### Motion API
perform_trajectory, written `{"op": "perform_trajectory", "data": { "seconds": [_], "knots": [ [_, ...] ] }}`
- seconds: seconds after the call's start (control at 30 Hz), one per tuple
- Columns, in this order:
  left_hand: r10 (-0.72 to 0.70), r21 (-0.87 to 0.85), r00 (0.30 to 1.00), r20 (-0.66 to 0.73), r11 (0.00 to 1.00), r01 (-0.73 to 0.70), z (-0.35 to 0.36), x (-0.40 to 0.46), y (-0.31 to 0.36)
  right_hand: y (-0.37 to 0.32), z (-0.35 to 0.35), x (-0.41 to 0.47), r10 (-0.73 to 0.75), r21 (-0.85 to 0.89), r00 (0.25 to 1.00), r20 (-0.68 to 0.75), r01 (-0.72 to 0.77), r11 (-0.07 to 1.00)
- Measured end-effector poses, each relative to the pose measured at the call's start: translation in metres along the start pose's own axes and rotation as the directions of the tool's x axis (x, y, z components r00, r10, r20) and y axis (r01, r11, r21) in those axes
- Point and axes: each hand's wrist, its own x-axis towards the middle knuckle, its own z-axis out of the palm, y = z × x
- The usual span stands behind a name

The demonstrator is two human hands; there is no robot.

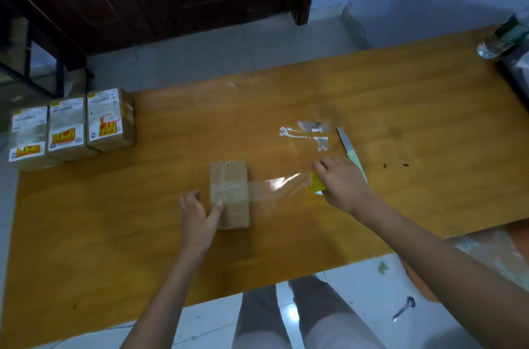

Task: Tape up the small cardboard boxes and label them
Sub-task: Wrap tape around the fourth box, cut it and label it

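at the far left of the counter [86,234] i see three labelled boxes [71,126] in a row, touching side by side, brown card with white and yellow printed labels on top. the counter itself is a smooth, glossy orange-brown wood sheet.

my left hand [197,220] rests against the left side of a small cardboard box [229,194] near the middle of the counter; the thumb lies on the box top, the fingers curl at its left wall, so this grip is steadying the box. the box is a plain, matte brown oblong, long side running away from me, with a clear band already across its top.

from that band a strip of clear tape [274,187] stretches rightward, shiny and slightly wrinkled, catching light. it ends at a yellow tape roll [316,185], which my right hand [343,185] grasps, fingers curled over it, just right of the box and apart from it.

beyond the right hand lie torn tape scraps [309,132] stuck flat to the counter, and a knife [350,149] with a pale green handle. a clear bottle [503,36] stands at the far right corner.
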Motion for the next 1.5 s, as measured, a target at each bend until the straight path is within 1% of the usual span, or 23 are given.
{"op": "perform_trajectory", "data": {
  "seconds": [0.07, 0.1, 0.13, 0.17, 0.23, 0.33, 0.37, 0.5, 0.6, 0.7, 0.77, 0.83, 0.9, 0.97, 1.17, 1.37, 1.5],
  "knots": [
    [0.155, 0.07, 0.98, -0.122, 0.987, -0.148, -0.006, 0.006, 0.021, 0.002, -0.001, -0.003, 0.0, 0.011, 1.0, -0.007, 0.0, 1.0],
    [0.224, 0.117, 0.962, -0.156, 0.971, -0.207, -0.006, 0.012, 0.034, 0.003, -0.002, -0.004, 0.004, 0.023, 1.0, -0.014, -0.003, 1.0],
    [0.279, 0.17, 0.947, -0.159, 0.953, -0.253, -0.003, 0.019, 0.048, 0.003, -0.003, -0.006, 0.009, 0.037, 1.0, -0.018, -0.009, 0.999],
    [0.323, 0.222, 0.936, -0.137, 0.931, -0.289, 0.0, 0.026, 0.061, 0.004, -0.004, -0.007, 0.015, 0.045, 1.0, -0.017, -0.014, 0.999],
    [0.386, 0.333, 0.921, -0.051, 0.876, -0.349, 0.013, 0.038, 0.081, 0.006, -0.004, -0.01, 0.023, 0.048, 0.999, -0.023, -0.022, 0.999],
    [0.42, 0.51, 0.904, 0.085, 0.761, -0.401, 0.029, 0.049, 0.077, 0.009, -0.002, -0.013, 0.042, 0.069, 0.998, -0.039, -0.04, 0.997],
    [0.419, 0.527, 0.903, 0.092, 0.749, -0.401, 0.032, 0.05, 0.07, 0.01, 0.0, -0.014, 0.054, 0.075, 0.997, -0.047, -0.05, 0.996],
    [0.4, 0.538, 0.916, -0.007, 0.774, -0.334, 0.034, 0.052, 0.06, 0.017, 0.004, -0.014, 0.11, 0.079, 0.987, -0.117, -0.101, 0.992],
    [0.373, 0.547, 0.928, -0.028, 0.783, -0.298, 0.035, 0.059, 0.064, 0.026, -0.004, -0.003, 0.073, 0.054, 0.98, -0.186, -0.064, 0.996],
    [0.345, 0.567, 0.937, -0.053, 0.783, -0.256, 0.035, 0.067, 0.068, 0.038, -0.004, 0.015, 0.018, 0.065, 0.99, -0.142, -0.009, 0.998],
    [0.348, 0.588, 0.936, -0.06, 0.77, -0.248, 0.037, 0.066, 0.067, 0.043, -0.001, 0.022, -0.015, 0.116, 0.994, -0.105, 0.028, 0.993],
    [0.348, 0.604, 0.936, -0.057, 0.758, -0.246, 0.037, 0.065, 0.066, 0.043, 0.004, 0.023, -0.012, 0.183, 0.995, -0.097, 0.03, 0.983],
    [0.349, 0.614, 0.936, -0.053, 0.75, -0.245, 0.037, 0.064, 0.067, 0.042, 0.007, 0.023, 0.021, 0.219, 0.994, -0.11, 0.004, 0.976],
    [0.35, 0.631, 0.935, -0.055, 0.738, -0.239, 0.037, 0.064, 0.068, 0.041, 0.009, 0.024, 0.035, 0.226, 0.993, -0.114, -0.008, 0.974],
    [0.367, 0.643, 0.926, -0.091, 0.731, -0.226, 0.04, 0.061, 0.068, 0.044, 0.008, 0.025, 0.007, 0.207, 0.997, -0.072, 0.008, 0.978],
    [0.344, 0.65, 0.935, -0.089, 0.731, -0.207, 0.041, 0.059, 0.071, 0.046, 0.011, 0.016, -0.029, 0.259, 0.993, -0.116, 0.058, 0.964],
    [0.346, 0.641, 0.933, -0.098, 0.739, -0.207, 0.04, 0.059, 0.072, 0.051, 0.009, 0.016, -0.013, 0.283, 0.992, -0.128, 0.049, 0.958]
  ]
}}
